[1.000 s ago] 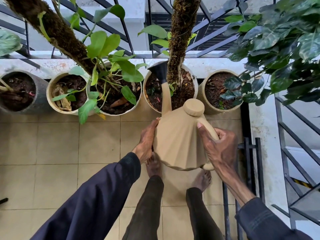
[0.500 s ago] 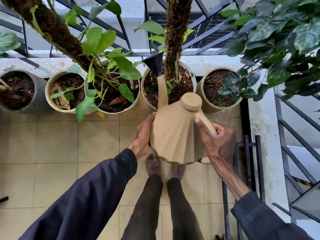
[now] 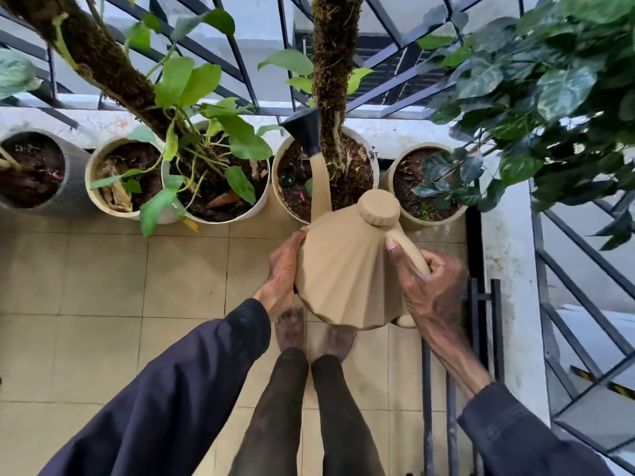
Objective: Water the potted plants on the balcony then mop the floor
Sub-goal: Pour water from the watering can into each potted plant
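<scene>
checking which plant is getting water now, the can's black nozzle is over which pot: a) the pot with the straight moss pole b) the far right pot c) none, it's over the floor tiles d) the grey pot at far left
a, the black nozzle of the can sits over the soil of the pot with the straight moss pole, held by the left hand on the body and the right hand on the handle.

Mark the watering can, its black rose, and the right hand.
watering can (image 3: 347, 269), head view, ribbed body.
rose (image 3: 304, 130), head view, black funnel at the spout tip.
right hand (image 3: 434, 286), head view, back of the hand.
</scene>
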